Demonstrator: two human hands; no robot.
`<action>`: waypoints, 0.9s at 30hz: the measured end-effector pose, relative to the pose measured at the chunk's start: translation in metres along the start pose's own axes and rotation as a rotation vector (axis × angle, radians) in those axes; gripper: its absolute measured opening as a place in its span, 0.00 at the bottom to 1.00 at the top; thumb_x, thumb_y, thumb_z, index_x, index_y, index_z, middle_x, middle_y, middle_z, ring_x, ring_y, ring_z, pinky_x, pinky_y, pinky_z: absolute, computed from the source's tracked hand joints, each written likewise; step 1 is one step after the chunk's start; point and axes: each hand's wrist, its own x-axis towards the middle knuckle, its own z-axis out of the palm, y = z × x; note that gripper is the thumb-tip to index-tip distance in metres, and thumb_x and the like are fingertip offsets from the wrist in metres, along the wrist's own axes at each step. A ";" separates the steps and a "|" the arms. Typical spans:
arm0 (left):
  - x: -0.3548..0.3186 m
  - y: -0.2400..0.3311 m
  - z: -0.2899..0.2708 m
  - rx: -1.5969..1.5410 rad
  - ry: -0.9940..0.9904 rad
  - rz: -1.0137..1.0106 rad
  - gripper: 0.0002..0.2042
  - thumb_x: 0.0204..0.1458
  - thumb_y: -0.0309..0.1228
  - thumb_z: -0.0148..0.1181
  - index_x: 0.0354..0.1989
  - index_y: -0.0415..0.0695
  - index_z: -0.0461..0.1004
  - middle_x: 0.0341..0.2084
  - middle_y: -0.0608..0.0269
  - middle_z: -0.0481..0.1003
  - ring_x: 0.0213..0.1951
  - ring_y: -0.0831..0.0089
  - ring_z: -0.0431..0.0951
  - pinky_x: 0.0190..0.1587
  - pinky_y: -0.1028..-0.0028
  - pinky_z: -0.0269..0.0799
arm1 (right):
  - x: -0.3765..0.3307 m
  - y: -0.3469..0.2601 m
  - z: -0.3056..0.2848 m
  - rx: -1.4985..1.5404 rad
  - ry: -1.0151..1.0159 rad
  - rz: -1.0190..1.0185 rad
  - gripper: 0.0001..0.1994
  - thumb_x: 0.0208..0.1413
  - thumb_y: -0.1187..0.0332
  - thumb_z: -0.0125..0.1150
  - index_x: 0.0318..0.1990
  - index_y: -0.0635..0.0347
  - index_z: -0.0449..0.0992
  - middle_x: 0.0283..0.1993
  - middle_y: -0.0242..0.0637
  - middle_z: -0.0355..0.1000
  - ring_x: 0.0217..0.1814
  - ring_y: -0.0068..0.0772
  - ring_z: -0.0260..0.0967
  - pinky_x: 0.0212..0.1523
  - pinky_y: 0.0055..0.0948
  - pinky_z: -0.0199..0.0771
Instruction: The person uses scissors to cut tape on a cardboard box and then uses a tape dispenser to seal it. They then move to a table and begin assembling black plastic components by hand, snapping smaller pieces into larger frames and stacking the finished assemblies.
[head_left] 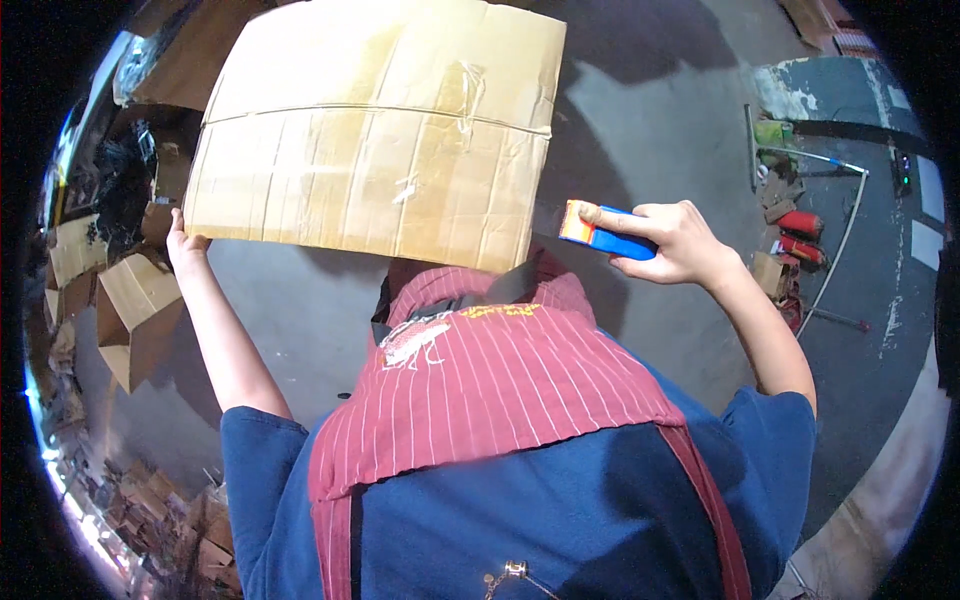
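Note:
My left hand (pixel 186 243) grips the near left corner of a large flattened cardboard sheet (pixel 370 160), its fingers partly hidden by the board. The sheet is raised in front of me, creased across its middle, with shiny tape strips and a small torn spot. To the right of it, my right hand (pixel 680 245) is closed around a blue-handled tool with an orange and yellow front part (pixel 600 230). The tool's front points at the sheet's right edge, with a gap between them. Its far tip is too dark to make out.
An open cardboard box (pixel 138 305) stands on the floor at the left, near more cardboard scraps (pixel 150 510). At the right, red cylinders (pixel 800 238) lie beside a white pole (pixel 845 235) and a dark wall. I wear a red striped apron (pixel 500 390).

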 end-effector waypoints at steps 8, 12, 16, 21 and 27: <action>0.024 0.013 -0.029 0.033 -0.007 0.000 0.28 0.63 0.49 0.54 0.60 0.38 0.71 0.60 0.52 0.73 0.61 0.50 0.71 0.64 0.48 0.62 | -0.004 0.005 0.016 0.007 0.025 0.013 0.35 0.44 0.56 0.67 0.66 0.27 0.70 0.22 0.40 0.67 0.24 0.44 0.71 0.28 0.41 0.74; -0.015 -0.004 -0.006 -0.059 -0.099 0.040 0.29 0.61 0.48 0.56 0.63 0.37 0.69 0.62 0.52 0.70 0.63 0.51 0.68 0.66 0.45 0.57 | 0.012 0.027 0.066 0.028 0.060 -0.045 0.33 0.44 0.59 0.67 0.63 0.35 0.73 0.26 0.40 0.69 0.27 0.46 0.71 0.28 0.42 0.71; -0.091 -0.067 -0.017 -0.550 -0.674 0.015 0.34 0.57 0.46 0.63 0.68 0.40 0.62 0.68 0.53 0.63 0.69 0.54 0.60 0.71 0.47 0.48 | 0.026 0.054 0.127 0.167 0.202 -0.177 0.37 0.43 0.58 0.69 0.66 0.45 0.70 0.28 0.44 0.66 0.28 0.49 0.69 0.31 0.42 0.71; -0.254 -0.228 0.053 -0.133 -0.588 -0.356 0.38 0.50 0.47 0.65 0.68 0.41 0.62 0.63 0.53 0.67 0.63 0.55 0.67 0.66 0.52 0.59 | 0.029 0.074 0.164 0.194 0.288 -0.195 0.40 0.44 0.52 0.68 0.68 0.50 0.68 0.31 0.45 0.64 0.30 0.50 0.67 0.33 0.42 0.70; -0.382 -0.326 0.123 0.612 -1.050 -0.459 0.33 0.57 0.43 0.65 0.66 0.39 0.63 0.54 0.53 0.74 0.51 0.66 0.77 0.56 0.64 0.73 | 0.042 0.077 0.147 0.145 0.251 -0.270 0.39 0.45 0.53 0.68 0.70 0.37 0.65 0.27 0.42 0.64 0.27 0.47 0.69 0.29 0.42 0.72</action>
